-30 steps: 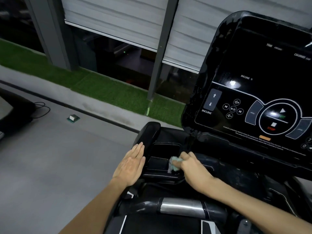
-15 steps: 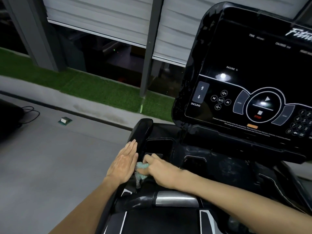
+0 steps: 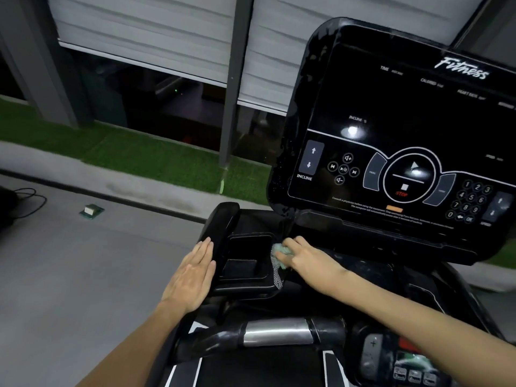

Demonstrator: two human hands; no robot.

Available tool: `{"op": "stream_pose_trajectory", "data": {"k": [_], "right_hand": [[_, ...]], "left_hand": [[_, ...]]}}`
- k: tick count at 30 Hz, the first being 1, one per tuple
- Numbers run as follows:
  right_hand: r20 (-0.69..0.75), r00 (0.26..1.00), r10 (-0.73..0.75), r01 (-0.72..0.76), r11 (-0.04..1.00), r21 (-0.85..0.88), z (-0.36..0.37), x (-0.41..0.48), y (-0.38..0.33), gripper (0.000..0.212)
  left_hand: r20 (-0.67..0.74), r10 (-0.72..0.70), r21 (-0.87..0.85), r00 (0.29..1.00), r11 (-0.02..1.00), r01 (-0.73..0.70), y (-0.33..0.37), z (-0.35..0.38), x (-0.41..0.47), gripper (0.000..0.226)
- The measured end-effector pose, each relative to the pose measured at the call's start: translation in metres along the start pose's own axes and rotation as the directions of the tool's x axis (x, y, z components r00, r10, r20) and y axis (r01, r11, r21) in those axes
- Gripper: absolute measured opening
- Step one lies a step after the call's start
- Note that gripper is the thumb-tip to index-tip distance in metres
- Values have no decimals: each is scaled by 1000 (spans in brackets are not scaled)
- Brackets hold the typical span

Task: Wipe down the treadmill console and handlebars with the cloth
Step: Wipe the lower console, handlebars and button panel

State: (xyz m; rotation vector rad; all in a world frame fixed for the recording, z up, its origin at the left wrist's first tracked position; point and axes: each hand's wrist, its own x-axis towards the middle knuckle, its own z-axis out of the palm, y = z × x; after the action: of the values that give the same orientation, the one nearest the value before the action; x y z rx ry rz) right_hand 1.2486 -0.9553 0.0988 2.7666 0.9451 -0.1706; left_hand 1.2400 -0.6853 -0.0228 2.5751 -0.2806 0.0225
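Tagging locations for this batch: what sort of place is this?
Probably a gym: a glossy black treadmill console with INCLINE and STOP buttons, and a strip of green artificial turf beside grey flooring.

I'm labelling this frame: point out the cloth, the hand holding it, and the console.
cloth (image 3: 280,251), head view, bunched pale green fold.
right hand (image 3: 307,259), head view, back of the hand.
console (image 3: 405,121), head view, dark display glass.

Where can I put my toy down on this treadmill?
The black recessed tray is bare: the flat left hand borders its left side, the right hand gripping the pale green cloth its right. The ledge below the glossy black console is crowded by that hand and cloth. The grey floor beyond the left hand has room too.
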Motion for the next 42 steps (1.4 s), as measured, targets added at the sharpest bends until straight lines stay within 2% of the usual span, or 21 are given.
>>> {"op": "stream_pose_trajectory", "data": {"k": [2, 4, 8, 11, 15, 18, 22, 24, 26, 30, 33, 35, 37, 40, 42], "right_hand": [[-48, 998, 33, -34, 999, -25, 3, 8, 5, 63], [-99, 994, 40, -45, 998, -52, 8, 1, 16, 68], [-60, 995, 80, -88, 986, -142, 13, -38, 44, 70], [6, 985, 175, -173, 979, -111, 16, -60, 59, 68], [-65, 987, 146, -155, 974, -166, 13, -57, 52, 64], [-39, 997, 71, -77, 986, -150, 15, -40, 38, 69], [0, 1000, -28, 28, 999, -33, 11, -25, 37, 71], [14, 997, -73, 73, 997, -4, 6, -36, 49, 67], [10, 996, -88, 88, 996, 7, 14, -59, 71, 68], [78, 997, -25, 27, 999, -20, 25, -103, 94, 71], [64, 998, 1, -5, 998, 59, 25, -104, 88, 75], [32, 995, 97, -101, 982, 157, 24, -93, 83, 67], [-21, 990, 142, -134, 966, 223, 23, -82, 77, 62], [-114, 990, 88, -74, 989, 125, 27, -79, 71, 65], [-182, 983, 20, -5, 997, 81, 23, -81, 73, 54]], "left_hand": [[5, -9, -10, 1000, 1000, 9, 0, -1, -2, 62], [4, -15, -46, 1000, 999, 15, 1, -2, -2, 55], [5, -25, -71, 1000, 997, 25, 1, -2, -2, 55], [2, -47, -59, 999, 997, 47, 2, 0, -1, 58], [-16, -59, 8, 998, 998, 59, 13, -3, 1, 59], [-170, 36, 4, 985, 999, -36, 51, -17, 21, 62], [-380, 208, -46, 901, 969, -243, 135, -42, 74, 63], [-468, 206, -75, 860, 960, -271, 168, -58, 101, 62], [-551, 144, -105, 822, 965, -239, 186, -72, 127, 62], [-605, 121, -95, 787, 970, -223, 198, -80, 161, 61], [-633, 115, -63, 766, 978, -199, 201, -73, 167, 62], [-653, 94, -48, 752, 985, -164, 202, -71, 168, 61], [-671, 87, -46, 737, 986, -158, 203, -70, 168, 60], [-689, 91, -49, 719, 984, -172, 203, -68, 168, 59], [-699, 114, -6, 706, 986, -165, 203, -68, 169, 59]]}}
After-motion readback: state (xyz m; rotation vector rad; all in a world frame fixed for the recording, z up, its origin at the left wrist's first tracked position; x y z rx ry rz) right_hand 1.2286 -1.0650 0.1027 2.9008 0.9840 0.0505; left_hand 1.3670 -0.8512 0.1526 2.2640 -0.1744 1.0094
